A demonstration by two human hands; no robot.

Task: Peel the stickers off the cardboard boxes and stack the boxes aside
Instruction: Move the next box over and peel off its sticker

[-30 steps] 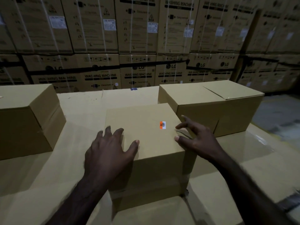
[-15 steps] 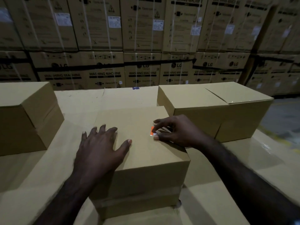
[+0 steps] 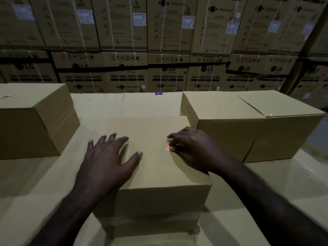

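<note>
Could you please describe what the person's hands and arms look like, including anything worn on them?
Both the left hand and the right hand are bare, with no gloves, rings or watch visible. Both forearms are bare as far as the frame shows, with no sleeve in view. The fingernails are short.

Warehouse, wall of stacked washing machine cartons (image 3: 165, 50), plain cardboard boxes (image 3: 248, 125) in front

Strapped washing machine cartons (image 3: 168, 50) stacked behind; cardboard-covered work surface (image 3: 44, 174) underneath
</note>
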